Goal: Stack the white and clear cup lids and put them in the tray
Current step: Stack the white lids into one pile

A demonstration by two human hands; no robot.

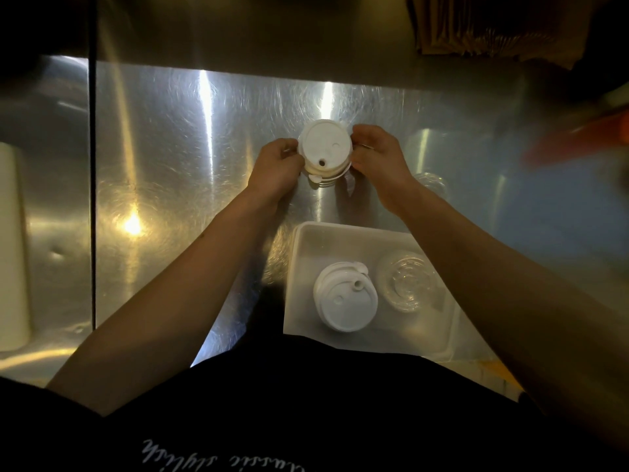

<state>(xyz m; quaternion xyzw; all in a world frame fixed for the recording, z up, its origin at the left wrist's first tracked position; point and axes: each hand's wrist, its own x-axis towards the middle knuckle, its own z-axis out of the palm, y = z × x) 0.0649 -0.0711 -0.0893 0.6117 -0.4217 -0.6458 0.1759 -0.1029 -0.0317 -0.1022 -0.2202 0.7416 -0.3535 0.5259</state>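
Observation:
A stack of white cup lids (325, 148) stands on the steel counter, gripped from both sides: my left hand (275, 168) holds its left edge and my right hand (377, 155) its right edge. Nearer to me sits a white tray (340, 233). Inside it lie a second stack of white lids (345, 299) on the left and a stack of clear lids (408, 284) on the right. A loose clear lid (434, 182) rests on the counter just right of my right wrist.
The steel counter (204, 165) has a dark seam (92, 199) down its left part. A white roll-like object (12, 240) stands at the far left. Brown paper bags (476, 25) are at the back right, and a blurred orange thing (578, 141) at the right edge.

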